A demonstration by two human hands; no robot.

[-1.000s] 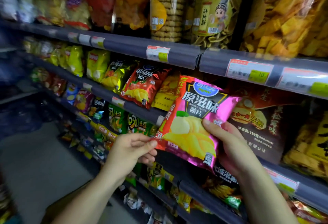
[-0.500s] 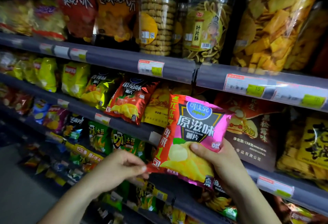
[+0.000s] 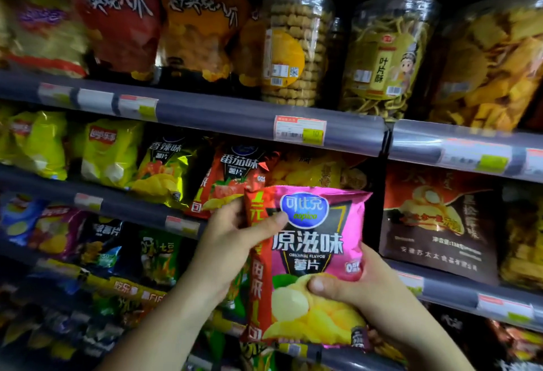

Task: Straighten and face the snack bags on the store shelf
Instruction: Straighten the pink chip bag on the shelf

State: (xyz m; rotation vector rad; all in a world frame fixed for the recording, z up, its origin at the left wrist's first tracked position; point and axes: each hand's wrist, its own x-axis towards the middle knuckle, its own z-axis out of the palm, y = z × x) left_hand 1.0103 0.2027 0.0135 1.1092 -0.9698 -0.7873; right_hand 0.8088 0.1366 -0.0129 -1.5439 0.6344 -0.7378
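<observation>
pink chip bag (image 3: pixel 320 241) upright, label out, in front of the middle shelf (image 3: pixel 452 293), my left hand (image 3: pixel 232 241) pinching its top-left edge, right hand (image 3: pixel 367 294) curled round the bottom, so i'd slide it in level beside the red bag (image 3: pixel 229 177), where i think there's a gap.

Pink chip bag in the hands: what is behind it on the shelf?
A red chip bag peeks out at its upper left, a yellow bag above it. Whatever lies straight behind the pink chip bag is covered.
</observation>
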